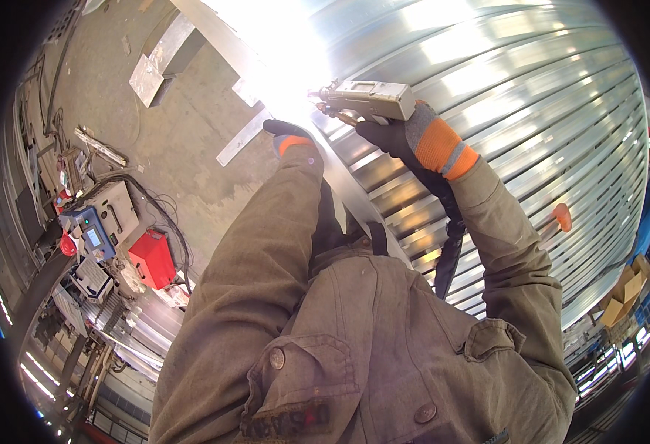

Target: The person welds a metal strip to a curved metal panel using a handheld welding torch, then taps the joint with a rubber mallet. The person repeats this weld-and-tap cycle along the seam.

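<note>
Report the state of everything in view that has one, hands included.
Right hand: gloved, closed around the silver handheld tool.
Silver handheld tool: held, tip in bright glare.
Left hand: gloved, grip unclear.
Blue machine: screen lit.
Cardboard box: open.
Black hose: bent.
Red box: open or shut, unclear.

Worn on the head as the left of a pair, tipped steeply down over the jacket front (406,333). Looks along both sleeves (258,222) to the left hand (291,136) and right hand (421,140) from above and behind — nearer the chest than the hands. Faces the white glare (284,48) just beyond both hands. Takes in floor (103,100) past the left hand, slatted metal (554,140) past the right — all bent toward a dark round rim.
</note>
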`<state>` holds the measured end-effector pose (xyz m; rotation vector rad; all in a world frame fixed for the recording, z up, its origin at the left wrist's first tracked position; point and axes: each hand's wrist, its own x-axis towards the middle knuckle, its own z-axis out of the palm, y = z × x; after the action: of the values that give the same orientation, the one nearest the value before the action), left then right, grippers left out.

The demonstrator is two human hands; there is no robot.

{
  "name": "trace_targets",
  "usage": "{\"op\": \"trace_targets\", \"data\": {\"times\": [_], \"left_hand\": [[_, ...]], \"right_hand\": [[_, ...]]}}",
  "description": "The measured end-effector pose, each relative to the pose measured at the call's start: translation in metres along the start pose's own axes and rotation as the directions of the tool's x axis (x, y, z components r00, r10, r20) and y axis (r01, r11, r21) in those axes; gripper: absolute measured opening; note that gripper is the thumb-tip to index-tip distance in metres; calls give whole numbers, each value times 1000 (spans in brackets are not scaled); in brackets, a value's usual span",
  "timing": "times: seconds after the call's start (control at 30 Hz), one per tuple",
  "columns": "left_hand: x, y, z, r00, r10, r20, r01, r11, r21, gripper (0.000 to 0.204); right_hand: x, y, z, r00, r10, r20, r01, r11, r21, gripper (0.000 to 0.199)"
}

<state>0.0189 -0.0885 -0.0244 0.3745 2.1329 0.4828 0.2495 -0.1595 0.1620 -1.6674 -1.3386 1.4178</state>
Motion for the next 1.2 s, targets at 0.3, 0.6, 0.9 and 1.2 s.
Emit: {"op": "trace_targets", "data": {"times": [0.3, 0.6, 0.9, 1.2], "left_hand": [[3, -3, -1, 1000, -8, 14, 8, 1000, -10, 82], [4, -4, 0, 1000, -14, 22, 14, 1000, -17, 81], [5, -5, 0, 999, -23, 33, 24, 1000, -17, 80], [6, -7, 1, 999, -29, 42, 30, 999, -21, 79]], "right_hand": [[2, 8, 2, 1000, -13, -14, 12, 998, -65, 38], [-1, 2, 3, 999, 19, -40, -19, 1000, -9, 39], [4, 0, 3, 994, 105, -35, -108, 987, -116, 40], [11, -24, -11, 964, 235, 122, -213, 962, -169, 50]]}}
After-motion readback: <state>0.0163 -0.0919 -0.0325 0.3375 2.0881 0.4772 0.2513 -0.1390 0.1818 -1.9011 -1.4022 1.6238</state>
